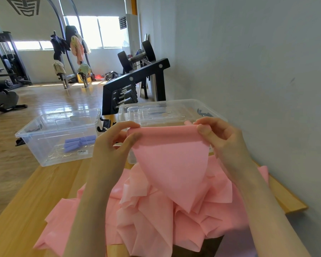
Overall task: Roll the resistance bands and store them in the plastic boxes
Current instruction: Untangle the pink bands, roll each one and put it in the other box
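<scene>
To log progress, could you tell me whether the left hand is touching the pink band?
Touching: in the head view the left hand pinches the pink band at its top edge.

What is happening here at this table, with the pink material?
A person's left hand and right hand pinch the top edge of a long pink resistance band, starting a roll. The rest lies bunched on the wooden table. Purple rolled bands already sit in the left clear plastic box.
</scene>
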